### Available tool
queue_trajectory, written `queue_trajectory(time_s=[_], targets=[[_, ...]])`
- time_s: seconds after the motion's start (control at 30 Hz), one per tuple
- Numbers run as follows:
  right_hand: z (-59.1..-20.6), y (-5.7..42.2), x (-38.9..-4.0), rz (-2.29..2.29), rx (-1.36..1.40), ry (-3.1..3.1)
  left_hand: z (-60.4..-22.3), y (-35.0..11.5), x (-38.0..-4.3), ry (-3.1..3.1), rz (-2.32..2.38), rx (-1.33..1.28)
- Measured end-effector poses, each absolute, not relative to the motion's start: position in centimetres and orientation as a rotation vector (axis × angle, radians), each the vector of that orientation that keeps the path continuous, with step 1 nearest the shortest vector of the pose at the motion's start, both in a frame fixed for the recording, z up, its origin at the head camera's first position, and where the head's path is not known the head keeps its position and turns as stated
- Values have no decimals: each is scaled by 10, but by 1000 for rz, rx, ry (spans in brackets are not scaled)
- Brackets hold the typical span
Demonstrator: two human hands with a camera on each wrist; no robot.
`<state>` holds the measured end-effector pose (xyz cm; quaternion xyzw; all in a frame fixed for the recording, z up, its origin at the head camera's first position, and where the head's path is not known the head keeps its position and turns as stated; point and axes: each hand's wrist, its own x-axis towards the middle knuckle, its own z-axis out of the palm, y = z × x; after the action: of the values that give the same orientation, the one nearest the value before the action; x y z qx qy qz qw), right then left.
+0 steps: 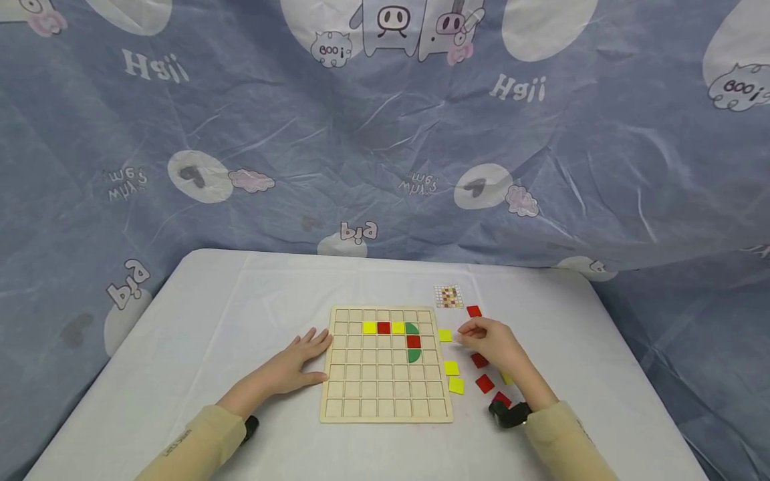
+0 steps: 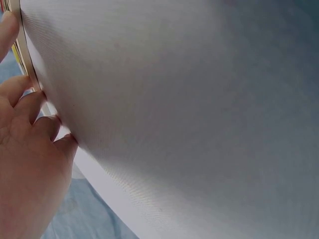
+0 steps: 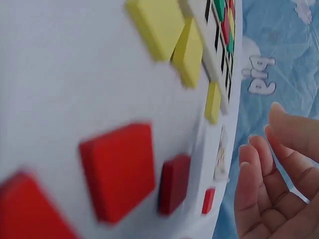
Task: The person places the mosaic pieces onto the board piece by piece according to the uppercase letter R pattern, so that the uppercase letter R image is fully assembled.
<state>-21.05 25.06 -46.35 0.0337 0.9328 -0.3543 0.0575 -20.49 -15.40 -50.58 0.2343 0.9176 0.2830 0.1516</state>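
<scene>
Grid bd (image 1: pixel 385 373), wht tbl (image 1: pixel 277 294), blue drape (image 1: pixel 373 133)

White-covered table (image 1: pixel 289 287) with gridded board (image 1: pixel 369 373), loose red tiles (image 1: pixel 484 383), yellow tiles (image 1: pixel 456 385) and small printed card (image 1: pixel 448 296)

L hand (image 1: pixel 295 366) blocks the board's (image 1: pixel 385 389) L edge; yellow tiles (image 1: pixel 452 368) crowd its R edge. A narrow lane runs btwn those & the red tiles (image 1: pixel 484 383), w/ R hand (image 1: pixel 492 341) over its far part. Board's near rows leave flat passage; so does the counter (image 1: pixel 289 287) strip beyond, up to the curtain (image 1: pixel 385 140).
</scene>
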Motion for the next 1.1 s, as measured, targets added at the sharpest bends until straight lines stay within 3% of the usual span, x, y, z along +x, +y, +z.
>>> queue_trajectory(time_s=[1.1], targets=[[-477, 323, -161, -868, 166, 2793, -503, -153, -204, 2640, 801, 681]])
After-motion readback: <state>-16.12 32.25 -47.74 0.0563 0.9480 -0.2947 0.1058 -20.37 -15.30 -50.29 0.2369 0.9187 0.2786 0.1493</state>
